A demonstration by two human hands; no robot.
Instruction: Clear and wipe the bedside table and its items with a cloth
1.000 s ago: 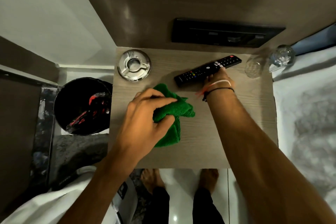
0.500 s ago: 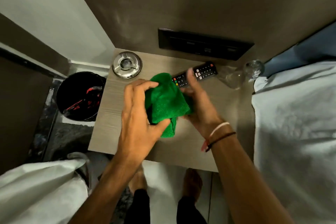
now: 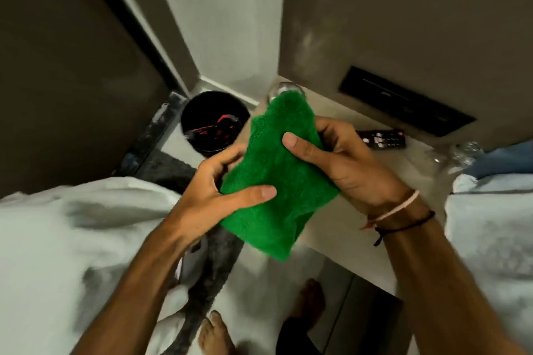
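Note:
A green cloth [image 3: 277,179] is held up between both hands above the front of the wooden bedside table [image 3: 421,173]. My left hand [image 3: 213,196] pinches its lower left edge. My right hand [image 3: 343,158] grips its right side, thumb pressed on the fabric. The black remote control [image 3: 383,139] shows its end just past my right fingers; I cannot tell whether it is held or lying on the table. A metal ashtray [image 3: 281,88] peeks out behind the cloth's top. Blurred clear glasses [image 3: 452,153] stand at the table's right end.
A black waste bin [image 3: 215,121] with red-and-black litter stands on the floor left of the table. White bedding [image 3: 490,239] borders the table on the right, white fabric [image 3: 72,239] lies at the left. A black switch panel [image 3: 403,101] is on the wall. My bare feet [image 3: 215,331] are below.
Both hands have lifted the cloth off the table and spread it flatter. The view has swung left, so the table sits to the right and the cloth hides most of the ashtray.

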